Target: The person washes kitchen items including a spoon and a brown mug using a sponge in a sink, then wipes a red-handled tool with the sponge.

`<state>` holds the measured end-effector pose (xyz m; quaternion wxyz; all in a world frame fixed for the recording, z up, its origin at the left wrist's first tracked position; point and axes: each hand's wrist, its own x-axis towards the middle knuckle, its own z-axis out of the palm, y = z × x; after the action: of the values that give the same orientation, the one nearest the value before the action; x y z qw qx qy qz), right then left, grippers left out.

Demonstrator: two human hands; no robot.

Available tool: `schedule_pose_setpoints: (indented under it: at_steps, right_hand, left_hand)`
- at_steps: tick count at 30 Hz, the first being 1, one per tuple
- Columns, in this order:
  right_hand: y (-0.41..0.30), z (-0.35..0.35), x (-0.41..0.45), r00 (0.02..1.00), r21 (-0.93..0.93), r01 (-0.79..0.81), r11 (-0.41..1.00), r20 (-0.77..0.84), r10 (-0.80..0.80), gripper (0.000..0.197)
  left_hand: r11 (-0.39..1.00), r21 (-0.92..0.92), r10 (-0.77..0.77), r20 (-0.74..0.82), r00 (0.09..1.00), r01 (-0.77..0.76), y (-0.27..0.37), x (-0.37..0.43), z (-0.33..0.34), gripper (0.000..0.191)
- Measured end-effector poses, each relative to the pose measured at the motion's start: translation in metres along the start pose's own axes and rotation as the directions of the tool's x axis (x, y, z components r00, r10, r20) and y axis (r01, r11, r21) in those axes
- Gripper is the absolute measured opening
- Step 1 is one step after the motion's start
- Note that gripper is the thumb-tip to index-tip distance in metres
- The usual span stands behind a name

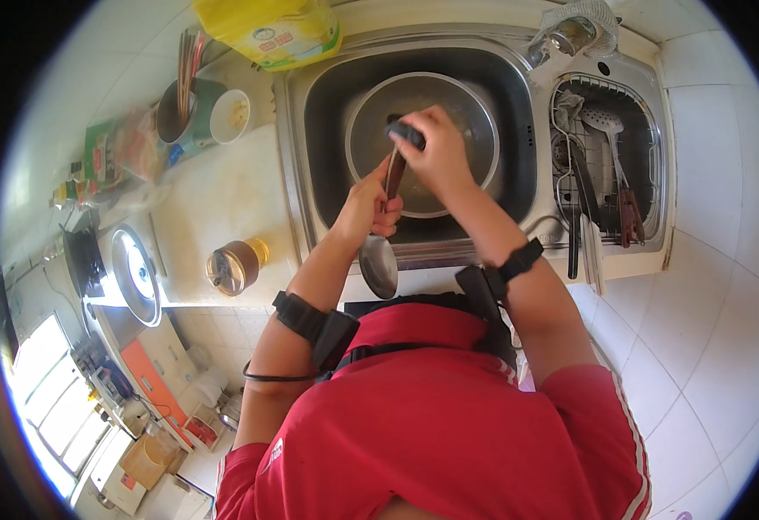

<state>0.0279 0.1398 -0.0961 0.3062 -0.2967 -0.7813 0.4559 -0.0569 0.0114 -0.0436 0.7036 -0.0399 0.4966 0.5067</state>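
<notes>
My left hand (369, 205) grips a metal ladle by its brown handle (395, 174), the bowl (379, 266) hanging toward me past the sink's front edge. My right hand (438, 146) holds a dark object (406, 135), perhaps a scrubber, against the upper end of that handle. My fingers partly hide it. Below both hands a round metal pan (467, 182) sits in the large basin of the steel sink (317, 149). Cloudy liquid appears to stand in the pan.
On the right, a smaller basin holds a wire rack (603, 156) with a slotted spoon (603, 120) and other utensils. A lidded glass jar (237, 266), a white bowl (230, 117) and a teal pot (207, 97) stand left. A yellow bag (275, 32) is behind the sink.
</notes>
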Motion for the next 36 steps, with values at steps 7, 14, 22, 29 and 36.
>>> schedule_pose_setpoints:
  at_steps: [7,14,22,29,36]
  right_hand:
    - [-0.011,0.012,-0.017,0.998,-0.025,-0.028,0.999,0.05,0.029,0.019]
    - [0.051,0.023,0.01,0.992,-0.2,-0.124,0.972,0.008,0.128,0.022]
    - [0.119,0.042,-0.039,0.814,-0.653,-0.156,0.741,0.34,0.472,0.046]
    - [0.144,0.043,-0.057,0.585,-0.67,-0.04,0.741,0.586,0.561,0.057]
    - [0.115,0.02,-0.045,0.703,0.168,-0.684,0.71,0.412,0.58,0.046]
  left_hand:
    - [0.996,0.063,-0.051,-0.058,0.997,0.055,-0.001,0.004,-0.014,0.074]
    - [0.996,0.01,-0.085,-0.039,0.996,0.085,-0.01,0.0,-0.026,0.066]
    - [0.823,-0.566,0.156,0.322,0.934,0.057,0.0,-0.019,-0.038,0.05]
    - [0.82,-0.571,0.308,0.392,0.867,-0.033,0.001,-0.026,-0.023,0.061]
    - [0.894,-0.433,0.241,0.25,0.938,-0.114,0.013,-0.034,-0.012,0.056]
